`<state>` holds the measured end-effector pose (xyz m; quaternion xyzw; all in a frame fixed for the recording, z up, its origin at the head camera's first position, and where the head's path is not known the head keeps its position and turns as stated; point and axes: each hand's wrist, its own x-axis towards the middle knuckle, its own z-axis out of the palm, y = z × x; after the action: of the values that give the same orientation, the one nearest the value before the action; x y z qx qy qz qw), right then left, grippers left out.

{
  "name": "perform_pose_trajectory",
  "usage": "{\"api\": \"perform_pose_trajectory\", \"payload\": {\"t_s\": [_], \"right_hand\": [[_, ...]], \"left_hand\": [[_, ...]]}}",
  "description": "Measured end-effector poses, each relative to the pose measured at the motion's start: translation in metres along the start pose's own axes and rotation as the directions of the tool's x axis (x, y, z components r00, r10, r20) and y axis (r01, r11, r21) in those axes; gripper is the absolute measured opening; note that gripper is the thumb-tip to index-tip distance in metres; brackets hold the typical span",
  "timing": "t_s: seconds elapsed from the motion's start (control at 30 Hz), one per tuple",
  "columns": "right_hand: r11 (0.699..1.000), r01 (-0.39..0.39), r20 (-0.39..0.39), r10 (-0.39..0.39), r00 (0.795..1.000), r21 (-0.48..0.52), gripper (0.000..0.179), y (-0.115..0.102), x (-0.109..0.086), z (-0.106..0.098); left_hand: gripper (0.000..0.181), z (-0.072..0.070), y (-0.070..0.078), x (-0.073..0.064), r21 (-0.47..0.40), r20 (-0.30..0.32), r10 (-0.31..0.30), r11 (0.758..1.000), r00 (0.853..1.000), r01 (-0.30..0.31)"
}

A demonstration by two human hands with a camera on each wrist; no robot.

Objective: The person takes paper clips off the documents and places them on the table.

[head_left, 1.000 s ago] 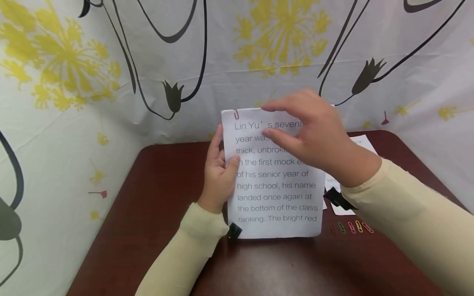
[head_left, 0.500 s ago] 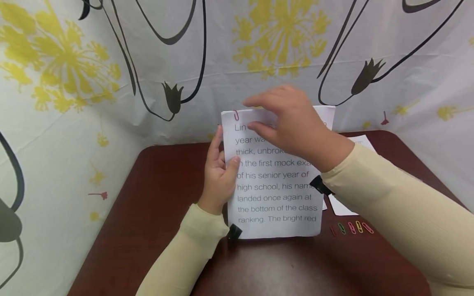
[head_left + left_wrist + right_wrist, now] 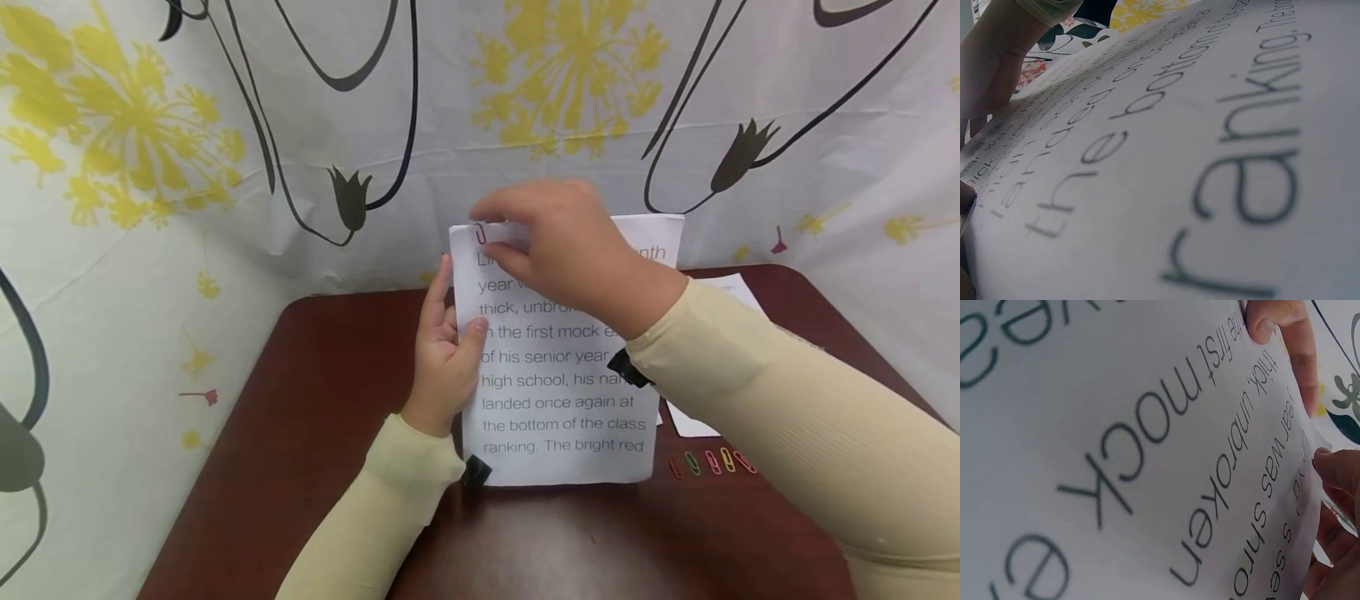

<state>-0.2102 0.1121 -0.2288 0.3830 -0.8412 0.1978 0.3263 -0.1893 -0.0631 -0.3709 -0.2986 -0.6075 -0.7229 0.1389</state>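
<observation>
Printed white paper (image 3: 555, 462) stands tilted up over the table, seemingly more than one sheet at its top edge. My left hand (image 3: 444, 362) grips its left edge, thumb on the printed face. A reddish paper clip (image 3: 481, 234) sits on the top edge near the left corner. Around that clip curves my right hand (image 3: 573, 250): index finger along the top edge, thumb (image 3: 504, 257) lower over the print, a gap between them. In the right wrist view the right thumb (image 3: 1338, 469) is right at the paper's edge, other fingers behind; the left hand (image 3: 1291, 344) shows beyond.
Several coloured paper clips (image 3: 712, 462) lie in a row on the dark red table (image 3: 337, 375), right of the paper. More printed sheets (image 3: 693, 423) lie behind the right forearm, partly hidden. A flower-patterned white cloth (image 3: 442, 125) hangs behind the table.
My right hand has moved left along the top of the paper to the paper clip, its thumb and index finger drawing slightly closer. The left hand keeps its hold nearly unmoved.
</observation>
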Motion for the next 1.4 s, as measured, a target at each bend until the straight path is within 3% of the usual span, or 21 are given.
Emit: {"api": "perform_pose_trajectory", "payload": {"t_s": [0.27, 0.6, 0.9, 1.07, 1.4], "right_hand": [[0.995, -0.092, 0.048, 0.090, 0.995, 0.041, 0.024, -0.001, 0.002, 0.003], [0.957, -0.252, 0.118, 0.236, 0.964, 0.142, 0.022, -0.003, 0.006, 0.002], [0.939, -0.292, 0.141, 0.269, 0.953, 0.182, 0.022, -0.004, 0.008, 0.003], [0.909, -0.337, 0.152, 0.308, 0.939, 0.244, 0.023, -0.004, 0.009, 0.003], [0.878, -0.381, 0.122, 0.361, 0.925, 0.289, 0.024, -0.003, 0.013, 0.003]], "left_hand": [[0.085, 0.002, 0.001, 0.000, 0.002, 0.003, -0.006, 1.000, 1.000, 0.006], [0.085, 0.001, 0.000, 0.001, 0.005, 0.014, 0.004, 1.000, 1.000, -0.004], [0.083, 0.000, 0.000, 0.000, 0.013, 0.009, -0.014, 1.000, 1.000, 0.014], [0.083, 0.000, 0.000, 0.000, 0.002, 0.018, -0.016, 1.000, 1.000, 0.016], [0.083, 0.001, 0.001, -0.001, 0.000, 0.013, -0.036, 0.999, 0.999, 0.036]]}}
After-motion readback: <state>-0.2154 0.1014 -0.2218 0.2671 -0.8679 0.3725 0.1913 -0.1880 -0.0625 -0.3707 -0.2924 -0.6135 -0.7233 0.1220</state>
